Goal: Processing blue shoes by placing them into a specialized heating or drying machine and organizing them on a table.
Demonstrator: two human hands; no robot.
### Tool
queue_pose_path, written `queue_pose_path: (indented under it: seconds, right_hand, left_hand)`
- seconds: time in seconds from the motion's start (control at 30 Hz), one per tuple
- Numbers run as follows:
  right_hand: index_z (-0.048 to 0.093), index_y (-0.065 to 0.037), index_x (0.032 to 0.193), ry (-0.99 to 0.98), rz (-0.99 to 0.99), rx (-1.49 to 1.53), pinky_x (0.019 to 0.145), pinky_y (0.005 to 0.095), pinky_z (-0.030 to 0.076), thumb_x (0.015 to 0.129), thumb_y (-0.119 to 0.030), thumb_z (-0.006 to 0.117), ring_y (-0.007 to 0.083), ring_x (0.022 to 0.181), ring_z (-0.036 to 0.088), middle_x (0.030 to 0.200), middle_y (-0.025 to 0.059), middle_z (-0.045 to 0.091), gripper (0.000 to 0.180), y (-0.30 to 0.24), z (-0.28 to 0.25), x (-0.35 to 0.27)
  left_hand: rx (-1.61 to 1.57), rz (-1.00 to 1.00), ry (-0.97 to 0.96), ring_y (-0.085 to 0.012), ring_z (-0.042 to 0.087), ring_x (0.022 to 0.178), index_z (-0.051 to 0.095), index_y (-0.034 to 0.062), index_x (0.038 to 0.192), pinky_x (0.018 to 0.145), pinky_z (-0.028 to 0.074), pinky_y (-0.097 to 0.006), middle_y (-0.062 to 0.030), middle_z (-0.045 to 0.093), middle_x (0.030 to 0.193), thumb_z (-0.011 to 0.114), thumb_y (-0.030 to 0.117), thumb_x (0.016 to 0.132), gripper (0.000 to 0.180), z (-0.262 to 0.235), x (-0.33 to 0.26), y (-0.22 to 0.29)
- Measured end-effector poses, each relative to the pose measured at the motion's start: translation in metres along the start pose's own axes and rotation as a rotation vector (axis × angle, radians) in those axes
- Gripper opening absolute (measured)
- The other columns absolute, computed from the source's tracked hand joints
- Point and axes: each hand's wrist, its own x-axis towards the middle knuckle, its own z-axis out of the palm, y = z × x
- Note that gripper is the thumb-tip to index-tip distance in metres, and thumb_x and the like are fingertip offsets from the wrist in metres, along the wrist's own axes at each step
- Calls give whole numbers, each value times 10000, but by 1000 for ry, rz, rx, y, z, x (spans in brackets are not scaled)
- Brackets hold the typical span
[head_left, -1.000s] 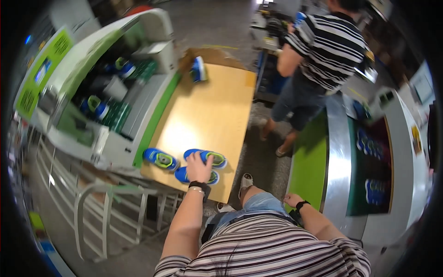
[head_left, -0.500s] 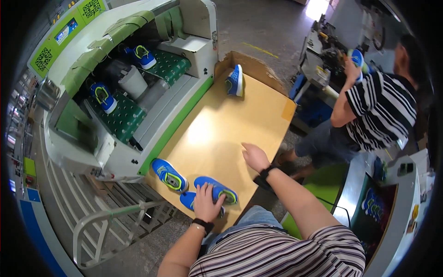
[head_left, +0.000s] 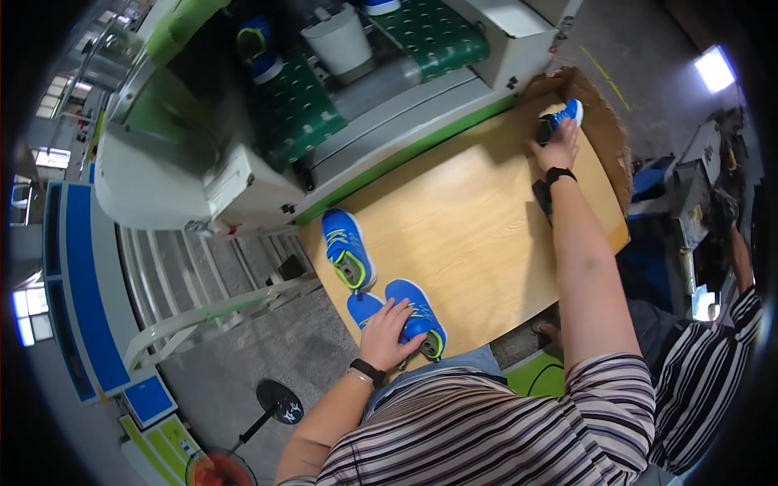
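Note:
On the near left of the wooden table [head_left: 478, 235] a pair of blue shoes with lime-green linings lies side by side. My left hand [head_left: 387, 334] rests over both, fingers stretched across the left shoe [head_left: 364, 306] and thumb by the opening of the right shoe [head_left: 418, 301]. Just beyond them sits another blue shoe [head_left: 346, 236] that neither hand touches. At the far right corner, my right hand [head_left: 557, 148] reaches a fourth blue shoe [head_left: 574, 110], fingers extended and apart against it. The hand partly covers that shoe, and no closed grip shows.
Along the table's far side stands a machine with green perforated belts [head_left: 304, 113], bearing shoes and a white container [head_left: 340, 44]. Torn cardboard [head_left: 604, 134] edges the right end. Metal rails [head_left: 211, 267] are at the left. A co-worker in a striped shirt [head_left: 705, 381] is at the right.
My right hand has moved from above the table's near right to the shoe at the far corner. My left hand stays on the pair. The view has turned and shifted.

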Motion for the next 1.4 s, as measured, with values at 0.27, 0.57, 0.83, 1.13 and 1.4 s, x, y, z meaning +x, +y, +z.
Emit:
queue_pose_path:
  seconds: [0.27,0.57,0.83,1.13,1.4]
  right_hand:
    - [138,-41,1537,6,528,572,1143,458,329,775,-277,728,378,1392,373,1538,251,304,992,24,-21,-19]
    - [216,25,1517,-337,141,1113,1104,373,374,807,-213,715,350,1340,448,1457,272,414,900,28,-33,-335]
    - [422,32,1401,-446,-79,863,1090,377,391,825,-203,721,353,1279,505,1354,252,518,690,45,-87,-520]
    - [583,-7,1250,-396,-139,804,996,400,459,872,-187,662,376,1146,576,1219,213,600,427,19,-131,-512]
    - [361,-74,1483,-459,-461,979,1110,400,379,807,-125,747,412,1316,458,1389,275,484,780,-58,-81,-452]
  left_hand:
    - [15,28,41,-420,507,1259,615,43,1197,1029,421,-495,-167,592,1321,760,388,767,570,6,-8,-3]
    - [-136,55,9,-429,443,1290,424,-21,1386,1076,360,-480,-246,504,1364,724,317,834,714,13,-1,-6]
    - [-400,144,111,-508,250,1396,150,3,1515,1164,252,-487,-362,215,1492,707,114,789,922,122,16,72]
    - [-1341,-365,-170,-242,597,1013,289,42,1397,845,513,-370,-136,555,1170,695,-12,788,734,31,95,70]
    - [-613,22,843,-443,334,1343,123,35,1503,1102,349,-426,-343,175,1479,684,54,802,899,-190,182,45]
